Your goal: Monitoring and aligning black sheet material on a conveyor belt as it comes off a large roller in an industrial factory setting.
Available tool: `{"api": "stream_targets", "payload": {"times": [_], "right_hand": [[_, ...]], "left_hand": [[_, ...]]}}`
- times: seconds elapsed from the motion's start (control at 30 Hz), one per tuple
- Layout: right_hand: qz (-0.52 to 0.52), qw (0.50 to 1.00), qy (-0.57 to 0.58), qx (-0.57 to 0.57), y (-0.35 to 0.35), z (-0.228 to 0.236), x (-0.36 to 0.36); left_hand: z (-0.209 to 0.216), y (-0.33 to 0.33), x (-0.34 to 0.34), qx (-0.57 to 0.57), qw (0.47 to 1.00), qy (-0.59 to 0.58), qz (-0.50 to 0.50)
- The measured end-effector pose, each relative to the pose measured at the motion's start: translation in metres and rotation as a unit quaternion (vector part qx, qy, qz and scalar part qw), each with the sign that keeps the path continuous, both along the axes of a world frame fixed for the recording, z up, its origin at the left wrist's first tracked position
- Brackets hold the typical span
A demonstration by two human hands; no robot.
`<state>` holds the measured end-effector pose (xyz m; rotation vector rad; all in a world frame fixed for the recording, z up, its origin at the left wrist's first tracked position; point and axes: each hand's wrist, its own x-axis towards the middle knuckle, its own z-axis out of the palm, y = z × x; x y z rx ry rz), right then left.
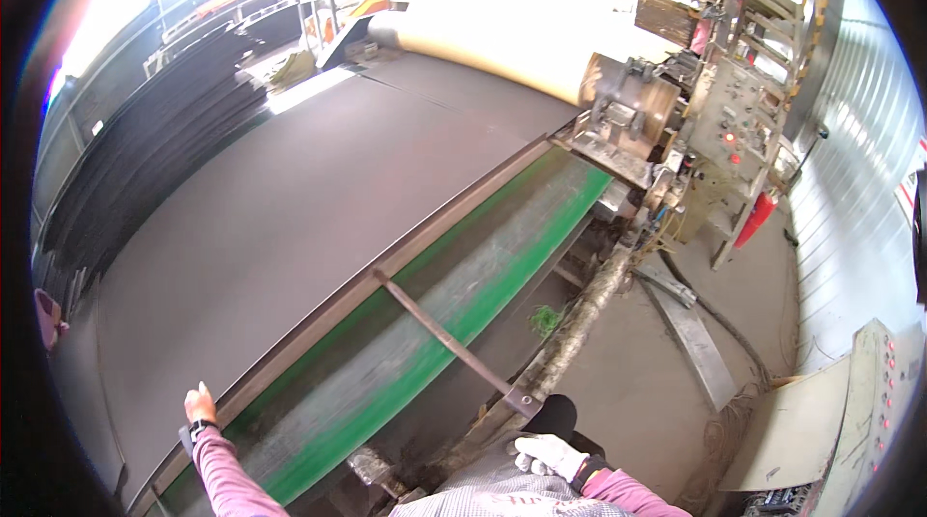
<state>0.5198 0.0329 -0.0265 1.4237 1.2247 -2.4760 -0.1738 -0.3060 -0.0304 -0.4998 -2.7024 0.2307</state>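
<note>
My left hand (200, 405), bare with a dark watch at the wrist, is at the near edge of a wide dark grey sheet (280, 218), beside the brown rail (319, 324). Its fingers look curled, with one tip pointing up; anything inside them is hidden. My right hand (548, 456) wears a white glove and is bent in close to my front, by a rounded black object (555, 418). The gloved fingers curl inward, and what they hold, if anything, does not show. The sheet lies flat and reaches back to a large roller carrying tan material (502, 15).
A green and grey belt (435, 324) runs alongside the rail, crossed by a metal bar (449, 338). Dark sheets (154, 150) are stacked at left. Roller machinery (628, 111) and a control panel (739, 116) stand far right; a button cabinet (869, 401) is near right. Metal strips (690, 343) lie on the floor.
</note>
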Motion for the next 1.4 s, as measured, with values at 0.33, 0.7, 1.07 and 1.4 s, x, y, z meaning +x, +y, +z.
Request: {"api": "stream_targets", "payload": {"times": [0.33,0.7,1.07,1.4], "right_hand": [[-0.017,0.999,-0.035,0.008,0.002,0.012,0.002],[-0.032,0.998,-0.042,-0.016,-0.002,0.003,0.003],[-0.026,0.999,-0.025,0.028,-0.006,0.004,0.002],[-0.041,0.999,-0.001,0.001,-0.003,-0.01,0.011]], "left_hand": [[0.044,0.181,0.148,0.185,0.954,-0.107,-0.209],[0.063,0.356,0.215,0.111,0.94,-0.138,-0.291],[0.018,0.341,0.131,-0.011,0.871,-0.147,-0.469],[-0.011,0.137,0.069,-0.089,0.928,-0.105,-0.346]]}}
